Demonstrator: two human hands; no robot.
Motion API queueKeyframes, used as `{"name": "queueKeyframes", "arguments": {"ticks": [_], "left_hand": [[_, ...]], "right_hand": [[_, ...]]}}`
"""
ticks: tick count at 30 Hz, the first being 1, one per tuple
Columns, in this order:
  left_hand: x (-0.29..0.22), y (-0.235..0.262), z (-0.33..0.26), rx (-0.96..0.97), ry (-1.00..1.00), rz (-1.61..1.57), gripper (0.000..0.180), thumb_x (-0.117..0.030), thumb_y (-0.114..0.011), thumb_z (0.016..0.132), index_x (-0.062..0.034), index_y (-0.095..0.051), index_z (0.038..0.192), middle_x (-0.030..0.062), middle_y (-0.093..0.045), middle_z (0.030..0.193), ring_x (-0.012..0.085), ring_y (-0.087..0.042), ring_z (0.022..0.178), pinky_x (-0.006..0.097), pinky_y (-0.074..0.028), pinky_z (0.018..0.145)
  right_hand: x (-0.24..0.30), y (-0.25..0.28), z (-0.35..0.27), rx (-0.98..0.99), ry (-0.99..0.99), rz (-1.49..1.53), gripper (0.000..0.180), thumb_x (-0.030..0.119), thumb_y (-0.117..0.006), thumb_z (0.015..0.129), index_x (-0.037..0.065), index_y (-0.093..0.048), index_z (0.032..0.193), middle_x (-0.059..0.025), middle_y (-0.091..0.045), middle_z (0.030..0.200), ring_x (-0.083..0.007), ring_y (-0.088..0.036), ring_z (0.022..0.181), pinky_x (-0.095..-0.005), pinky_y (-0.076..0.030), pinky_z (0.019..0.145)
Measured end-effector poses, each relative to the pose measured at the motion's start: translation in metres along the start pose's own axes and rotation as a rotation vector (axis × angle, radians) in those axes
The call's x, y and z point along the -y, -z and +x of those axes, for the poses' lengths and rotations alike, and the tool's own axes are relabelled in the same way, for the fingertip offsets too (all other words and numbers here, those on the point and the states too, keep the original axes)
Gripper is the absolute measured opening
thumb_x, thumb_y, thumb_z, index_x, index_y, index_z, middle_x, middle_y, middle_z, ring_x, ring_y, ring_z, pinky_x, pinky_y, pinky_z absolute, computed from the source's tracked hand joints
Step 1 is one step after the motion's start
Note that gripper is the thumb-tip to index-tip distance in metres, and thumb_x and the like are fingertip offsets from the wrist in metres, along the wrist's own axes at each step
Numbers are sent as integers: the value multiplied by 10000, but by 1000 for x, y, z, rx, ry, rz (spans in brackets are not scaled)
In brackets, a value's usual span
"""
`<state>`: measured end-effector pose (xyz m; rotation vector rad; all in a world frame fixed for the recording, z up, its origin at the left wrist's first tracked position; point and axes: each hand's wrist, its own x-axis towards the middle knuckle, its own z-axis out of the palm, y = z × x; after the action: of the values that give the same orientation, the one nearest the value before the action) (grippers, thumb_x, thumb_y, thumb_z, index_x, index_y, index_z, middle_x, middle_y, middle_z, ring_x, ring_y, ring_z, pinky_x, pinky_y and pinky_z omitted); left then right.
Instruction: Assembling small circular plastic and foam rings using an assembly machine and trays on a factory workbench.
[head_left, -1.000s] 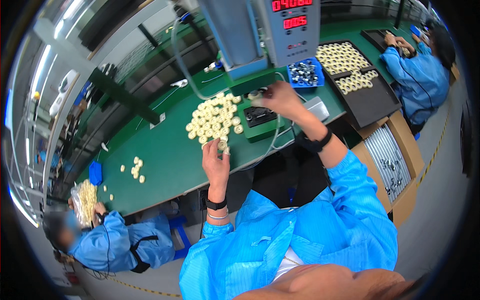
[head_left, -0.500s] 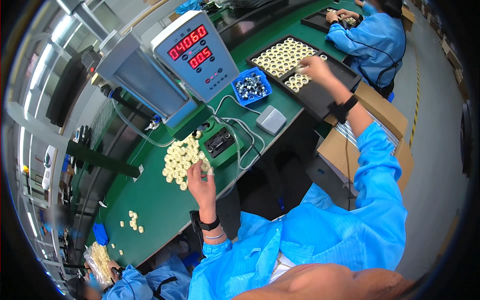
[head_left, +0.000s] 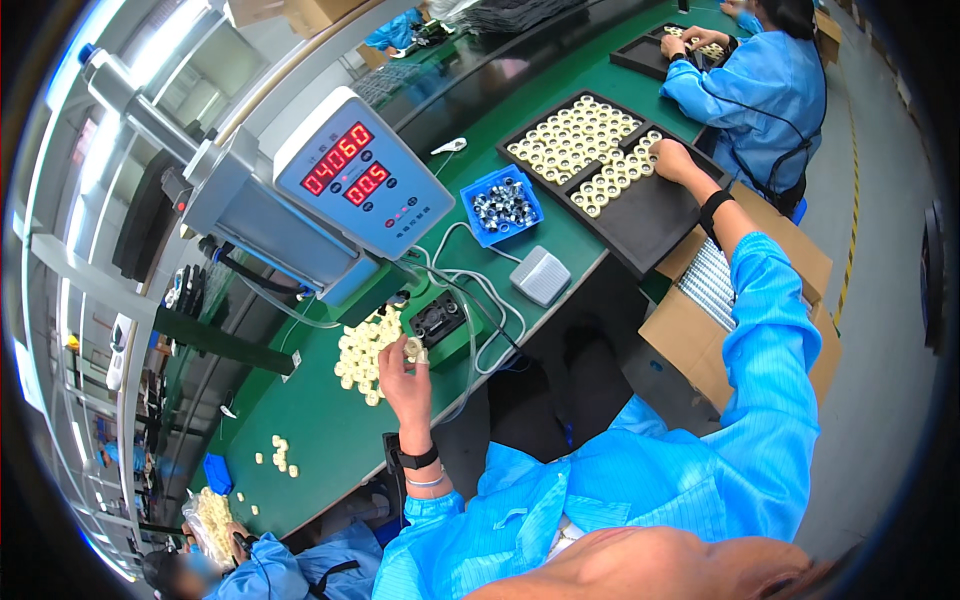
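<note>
My left hand (head_left: 406,385) is closed, its fingertips pinching a cream ring-shaped part (head_left: 413,347) beside the small green press base (head_left: 455,345). A heap of similar cream parts (head_left: 362,350) lies on the green table just left of these fingers. Over to the right, my right hand (head_left: 680,163) reaches over a black tray (head_left: 655,215), fingers drawn together at the far end of the rows of cream parts (head_left: 612,180). Whatever is between those fingertips is hidden. The tray's far compartment holds many cream parts with dark centres; the near one is partly filled.
A blue bin (head_left: 507,235) of small metal pieces stands between press and tray. Near it are a grey-white pedal-like box (head_left: 541,275), loose cables and the display unit (head_left: 365,180). An open cardboard box (head_left: 690,350) sits below the tray. Co-workers (head_left: 765,95) (head_left: 290,565) sit at both sides.
My right hand has moved right and farther along the tray, and more cream parts show in the near compartment. My left hand stays by the press base, now pinching a cream part.
</note>
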<state>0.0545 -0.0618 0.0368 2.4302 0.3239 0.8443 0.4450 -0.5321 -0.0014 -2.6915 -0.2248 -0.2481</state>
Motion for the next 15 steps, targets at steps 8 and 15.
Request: {"name": "queueKeyframes", "arguments": {"ticks": [8,15], "left_hand": [[2,0,9,57,16,7,422,36,-693,784,-25,-626,1196,114,-587,1102,217,-630,881,280,-559,678],[7,-7,15,74,16,-74,407,12,-696,795,-24,-632,1196,119,-589,1113,209,-626,885,277,-532,652]], "right_hand": [[1,1,-11,35,59,122,549,37,-691,662,36,-629,1208,-222,-647,1127,-370,-609,1079,-419,-479,930],[0,-8,-6,14,68,64,516,44,-675,678,39,-638,1193,-218,-643,1152,-358,-600,1110,-414,-470,957]]}}
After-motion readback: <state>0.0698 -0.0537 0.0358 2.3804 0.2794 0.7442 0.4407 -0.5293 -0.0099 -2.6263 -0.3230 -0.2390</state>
